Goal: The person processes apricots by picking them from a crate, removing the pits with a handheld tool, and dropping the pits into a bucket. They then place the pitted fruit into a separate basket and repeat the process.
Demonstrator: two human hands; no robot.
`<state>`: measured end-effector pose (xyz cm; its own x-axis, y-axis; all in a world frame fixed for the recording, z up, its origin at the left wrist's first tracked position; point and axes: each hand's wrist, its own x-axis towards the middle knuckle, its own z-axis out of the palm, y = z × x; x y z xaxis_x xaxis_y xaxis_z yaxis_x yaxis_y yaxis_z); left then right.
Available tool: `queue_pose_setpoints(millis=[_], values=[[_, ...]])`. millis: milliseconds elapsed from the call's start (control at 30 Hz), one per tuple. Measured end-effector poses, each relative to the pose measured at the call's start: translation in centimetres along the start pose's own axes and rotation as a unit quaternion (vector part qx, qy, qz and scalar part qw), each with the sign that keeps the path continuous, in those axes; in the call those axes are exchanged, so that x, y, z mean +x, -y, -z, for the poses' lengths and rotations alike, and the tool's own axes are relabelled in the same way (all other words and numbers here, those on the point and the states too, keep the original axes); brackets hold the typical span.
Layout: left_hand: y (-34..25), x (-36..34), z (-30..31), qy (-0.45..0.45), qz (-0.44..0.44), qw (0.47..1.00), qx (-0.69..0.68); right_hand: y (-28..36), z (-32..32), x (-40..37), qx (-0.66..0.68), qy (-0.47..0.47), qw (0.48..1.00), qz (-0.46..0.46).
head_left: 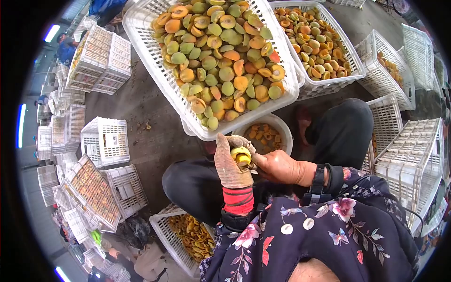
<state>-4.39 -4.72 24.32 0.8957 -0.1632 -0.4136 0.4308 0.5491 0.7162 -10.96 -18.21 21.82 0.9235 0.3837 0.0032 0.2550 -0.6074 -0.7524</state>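
Observation:
My left hand [229,165], in a dirty knit glove with a red band at the wrist, is closed round a yellow-green apricot [241,157]. The fruit looks cut, with its inside facing up. My bare right hand [283,167] is closed against its right side, thumb toward the fruit. A small shiny tip shows below the fruit, but what my right fingers hold is hidden. Just beyond my hands a white bucket [287,137] holds orange pieces. Above it, a large white crate [155,70] is heaped with halved green and orange apricots.
A second white crate [355,66] of halved apricots stands at the upper right. Another crate [162,235] with darker orange pieces is by my left leg. Stacked crates [408,160] rise at the right, and more crates [104,141] stand on the floor at the left.

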Motion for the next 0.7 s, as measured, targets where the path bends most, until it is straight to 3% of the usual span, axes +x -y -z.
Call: queue_pose_setpoints(millis=[133, 300, 367, 433, 467, 533, 567, 600, 633, 700], values=[[0.4, -0.2, -0.6, -0.044, 0.004, 0.999, -0.006, -0.7, -1.1, -0.4, -0.047, -0.093, 0.993, 0.053], [-0.2, 0.5, 0.2, -0.067, 0.0, 0.997, 0.03, -1.4, -1.6, -1.5, -0.073, -0.092, 0.991, 0.069], [-0.3, 1.7, 2.4, -0.078, -0.079, 0.99, 0.082, -2.0, -1.8, -2.3, -0.088, -0.074, 0.99, 0.082], [-0.2, 2.4, 3.7, -0.057, -0.173, 0.959, 0.219, -2.5, -1.8, -2.9, -0.15, 0.053, 0.986, -0.051], [-0.1, 2.2, 3.9, -0.058, -0.173, 0.958, 0.219, -3.2, -1.6, -2.7, -0.165, 0.091, 0.975, -0.116], [0.0, 2.0, 3.7, -0.066, -0.061, 0.993, 0.076, -3.1, -0.7, -2.5, -0.132, 0.091, 0.973, -0.167], [0.3, 2.0, 3.7, -0.059, -0.028, 0.994, 0.092, -2.3, 0.0, -2.3, -0.085, 0.018, 0.985, -0.148], [1.1, 1.7, 3.5, -0.024, -0.1, 0.972, 0.21, -1.2, 0.6, -1.7, -0.039, -0.059, 0.989, -0.129], [1.7, 1.5, 3.1, -0.004, -0.063, 0.978, 0.199, -0.3, 1.1, -1.0, 0.016, -0.124, 0.985, -0.122], [3.3, 2.0, 3.6, 0.046, -0.037, 0.975, 0.214, 0.2, 1.2, 0.4, 0.088, -0.168, 0.977, -0.102]])
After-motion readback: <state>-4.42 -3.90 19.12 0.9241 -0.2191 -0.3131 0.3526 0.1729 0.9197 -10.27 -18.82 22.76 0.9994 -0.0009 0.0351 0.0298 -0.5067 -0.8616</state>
